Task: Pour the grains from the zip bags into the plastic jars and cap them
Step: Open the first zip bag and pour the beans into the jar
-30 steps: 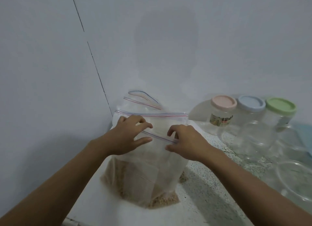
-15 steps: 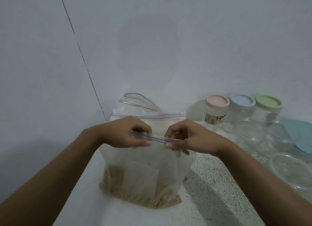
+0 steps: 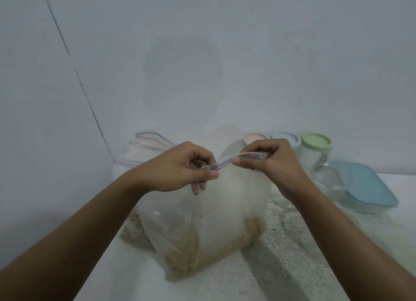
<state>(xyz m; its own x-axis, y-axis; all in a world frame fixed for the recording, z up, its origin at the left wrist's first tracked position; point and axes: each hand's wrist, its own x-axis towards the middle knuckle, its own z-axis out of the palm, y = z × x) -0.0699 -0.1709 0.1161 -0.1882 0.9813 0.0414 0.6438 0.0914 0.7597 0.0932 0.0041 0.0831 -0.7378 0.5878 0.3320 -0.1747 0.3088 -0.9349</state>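
Zip bag top drawn higher, left hand, right hand pinching seal

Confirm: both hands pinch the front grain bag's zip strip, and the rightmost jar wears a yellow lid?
No. The head view shows the rightmost jar wears a green lid, not yellow. The left hand and right hand do pinch the front grain bag by its zip strip.

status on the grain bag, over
Left grip and right grip both pinch seal of front zip bag. Grains inside, unpoured. Lidded jars behind, nothing in the way.
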